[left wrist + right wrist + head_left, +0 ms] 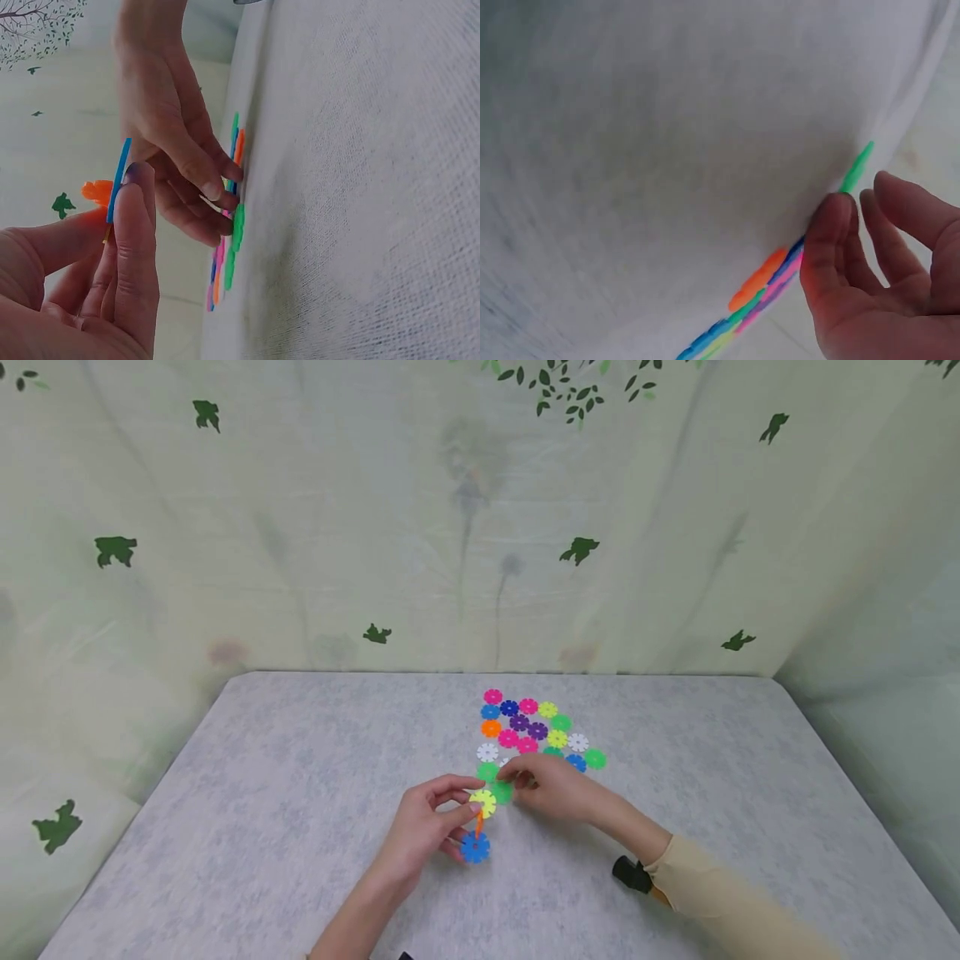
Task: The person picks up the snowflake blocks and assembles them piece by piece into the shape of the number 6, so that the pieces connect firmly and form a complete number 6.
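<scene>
Between thumb and fingers, my left hand [427, 822] pinches notched plastic snowflake discs. A blue disc [476, 847] and an orange disc [479, 823], seen edge-on, meet at an angle. A yellow disc [487, 804] shows at the fingertips; whether it joins them I cannot tell. In the left wrist view, the blue disc [120, 180] stands edge-on with the orange disc [96, 192] against it. My right hand [551, 787] reaches over the green discs [502, 792] on the table, fingers bent. In the right wrist view its fingertips are apart beside a green disc [857, 166]; contact is unclear.
Several more discs lie flat beyond my hands, among them a purple disc [519, 722], an orange disc [491, 728] and a white disc [487, 752]. A grey cloth covers the table [300, 752]. Behind it hangs a leaf-patterned curtain [360, 527].
</scene>
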`<state>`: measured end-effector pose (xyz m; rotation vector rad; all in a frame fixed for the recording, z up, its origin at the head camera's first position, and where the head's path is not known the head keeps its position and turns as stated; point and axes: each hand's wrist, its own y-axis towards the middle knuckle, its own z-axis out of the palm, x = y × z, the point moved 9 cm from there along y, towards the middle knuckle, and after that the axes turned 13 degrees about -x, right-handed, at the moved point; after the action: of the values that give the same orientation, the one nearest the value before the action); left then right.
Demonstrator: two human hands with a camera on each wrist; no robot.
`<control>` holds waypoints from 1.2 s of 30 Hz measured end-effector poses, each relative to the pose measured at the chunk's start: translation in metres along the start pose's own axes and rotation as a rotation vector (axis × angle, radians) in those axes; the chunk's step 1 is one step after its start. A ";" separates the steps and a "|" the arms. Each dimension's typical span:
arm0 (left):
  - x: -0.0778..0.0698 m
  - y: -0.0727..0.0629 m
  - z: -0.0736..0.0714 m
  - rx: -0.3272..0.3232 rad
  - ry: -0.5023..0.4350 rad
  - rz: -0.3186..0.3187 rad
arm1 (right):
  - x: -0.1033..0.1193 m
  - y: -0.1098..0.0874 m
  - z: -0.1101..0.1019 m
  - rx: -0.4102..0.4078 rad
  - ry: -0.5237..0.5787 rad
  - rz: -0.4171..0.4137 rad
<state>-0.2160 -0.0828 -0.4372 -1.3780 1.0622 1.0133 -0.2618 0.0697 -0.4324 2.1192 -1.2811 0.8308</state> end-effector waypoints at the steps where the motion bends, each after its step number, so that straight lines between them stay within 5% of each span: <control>1: 0.000 0.000 0.000 0.001 0.003 -0.001 | -0.001 0.002 0.001 0.011 -0.014 -0.012; 19: 0.003 0.004 -0.004 -0.030 -0.031 -0.002 | -0.007 0.016 0.015 0.110 0.002 -0.060; 36: 0.005 0.004 0.000 0.006 -0.063 -0.010 | 0.001 0.003 0.003 0.056 -0.083 -0.048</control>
<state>-0.2190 -0.0832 -0.4430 -1.3366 1.0102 1.0388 -0.2632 0.0663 -0.4332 2.2402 -1.2568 0.7742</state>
